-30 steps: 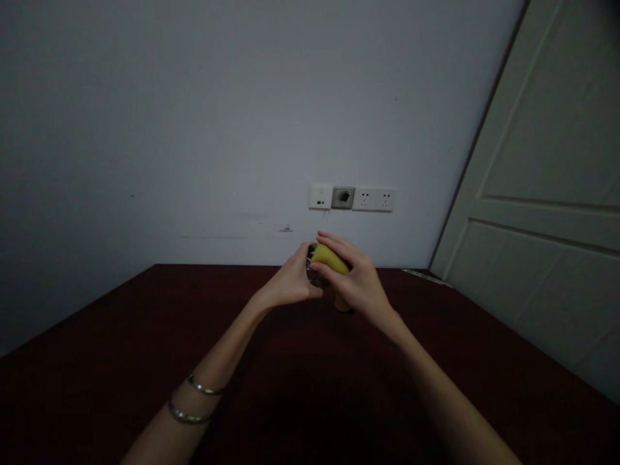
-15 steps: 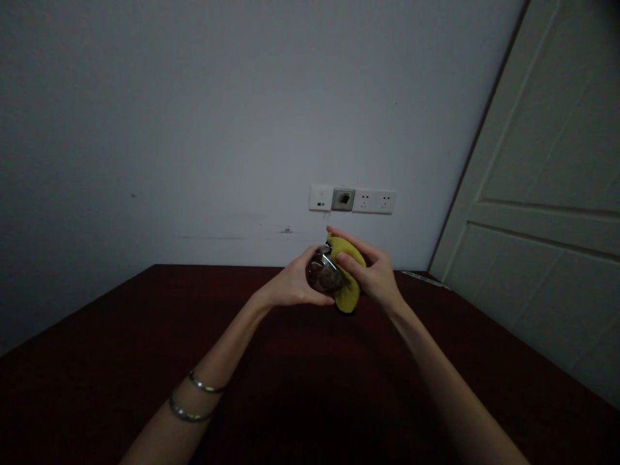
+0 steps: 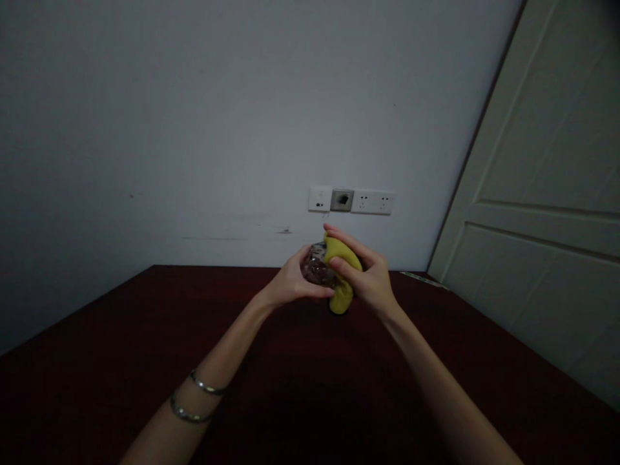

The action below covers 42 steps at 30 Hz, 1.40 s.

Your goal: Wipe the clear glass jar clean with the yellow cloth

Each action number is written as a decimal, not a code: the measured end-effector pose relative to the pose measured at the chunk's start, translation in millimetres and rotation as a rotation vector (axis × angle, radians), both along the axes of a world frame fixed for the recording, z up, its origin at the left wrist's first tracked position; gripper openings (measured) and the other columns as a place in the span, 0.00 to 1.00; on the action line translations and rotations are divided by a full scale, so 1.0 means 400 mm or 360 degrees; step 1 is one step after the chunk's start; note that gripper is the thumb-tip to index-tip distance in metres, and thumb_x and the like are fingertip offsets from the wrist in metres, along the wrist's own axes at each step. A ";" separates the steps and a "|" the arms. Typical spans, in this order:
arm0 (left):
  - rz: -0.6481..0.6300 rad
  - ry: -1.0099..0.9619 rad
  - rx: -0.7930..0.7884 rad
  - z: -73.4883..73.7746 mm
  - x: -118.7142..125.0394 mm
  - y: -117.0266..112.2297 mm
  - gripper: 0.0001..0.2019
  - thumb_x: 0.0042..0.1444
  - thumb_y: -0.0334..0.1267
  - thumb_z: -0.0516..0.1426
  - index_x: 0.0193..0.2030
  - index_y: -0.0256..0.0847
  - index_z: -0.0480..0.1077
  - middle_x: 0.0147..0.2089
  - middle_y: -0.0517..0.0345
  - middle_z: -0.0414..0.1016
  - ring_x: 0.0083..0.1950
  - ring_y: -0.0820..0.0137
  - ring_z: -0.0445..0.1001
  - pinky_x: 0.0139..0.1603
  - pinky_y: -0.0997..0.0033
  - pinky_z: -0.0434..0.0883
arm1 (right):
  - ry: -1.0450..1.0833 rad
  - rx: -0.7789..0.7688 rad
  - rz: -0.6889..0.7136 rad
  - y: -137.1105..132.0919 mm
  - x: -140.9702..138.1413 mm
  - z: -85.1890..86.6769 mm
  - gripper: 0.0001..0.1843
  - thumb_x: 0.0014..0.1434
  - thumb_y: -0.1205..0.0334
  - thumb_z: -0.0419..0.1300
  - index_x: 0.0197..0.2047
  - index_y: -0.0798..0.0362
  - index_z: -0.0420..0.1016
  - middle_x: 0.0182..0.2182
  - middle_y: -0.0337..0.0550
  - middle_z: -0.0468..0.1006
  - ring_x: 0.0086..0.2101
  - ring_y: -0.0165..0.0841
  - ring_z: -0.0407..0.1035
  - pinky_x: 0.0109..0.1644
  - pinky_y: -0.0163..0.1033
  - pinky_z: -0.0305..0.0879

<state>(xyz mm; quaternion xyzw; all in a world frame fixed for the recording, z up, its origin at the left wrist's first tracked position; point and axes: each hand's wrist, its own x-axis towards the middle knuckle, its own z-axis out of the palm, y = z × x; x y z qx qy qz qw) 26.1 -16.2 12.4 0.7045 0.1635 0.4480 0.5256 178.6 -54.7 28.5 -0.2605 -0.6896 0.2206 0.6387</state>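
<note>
Glass object [image 3: 317, 271] mostly hidden by both hands and yellow cloth [image 3: 341, 284]; door [image 3: 547, 206] cut by right edge.

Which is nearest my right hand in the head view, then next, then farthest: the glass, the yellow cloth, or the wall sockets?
1. yellow cloth, in the grip of the right hand.
2. glass, just left, against the cloth.
3. wall sockets, above, on the wall behind.

Place: plain indoor room, home or office, cannot tell which
Table [image 3: 121, 336]: dark red-brown wood, wide, set against the wall
Wall [image 3: 194, 129]: bare, white, lightly scuffed
Sockets [image 3: 351, 201]: row of white plates low on the wall, just above the table's far edge
Door [image 3: 547, 194]: pale, panelled, at the right
Light: dim
</note>
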 end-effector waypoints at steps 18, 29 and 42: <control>0.0121 0.0018 -0.0120 0.015 0.005 -0.016 0.29 0.36 0.35 0.68 0.46 0.35 0.63 0.39 0.54 0.72 0.35 0.69 0.73 0.32 0.68 0.74 | -0.0178 0.0029 -0.0023 -0.015 0.012 0.024 0.21 0.49 0.58 0.67 0.49 0.44 0.77 0.55 0.40 0.73 0.56 0.40 0.66 0.62 0.51 0.58; 0.0094 0.0032 0.0007 0.024 0.001 -0.019 0.31 0.34 0.30 0.69 0.48 0.34 0.65 0.46 0.50 0.72 0.45 0.66 0.73 0.49 0.62 0.70 | 0.0143 -0.0293 -0.0254 0.006 -0.003 0.009 0.24 0.52 0.49 0.64 0.48 0.55 0.77 0.45 0.48 0.80 0.45 0.43 0.74 0.53 0.52 0.69; 0.0313 0.0188 0.0303 0.019 -0.007 -0.007 0.32 0.38 0.31 0.66 0.52 0.36 0.62 0.46 0.51 0.73 0.45 0.63 0.73 0.44 0.63 0.71 | -0.0217 0.0385 -0.0343 -0.026 -0.037 0.005 0.20 0.54 0.63 0.63 0.51 0.48 0.74 0.56 0.46 0.72 0.58 0.39 0.63 0.64 0.53 0.55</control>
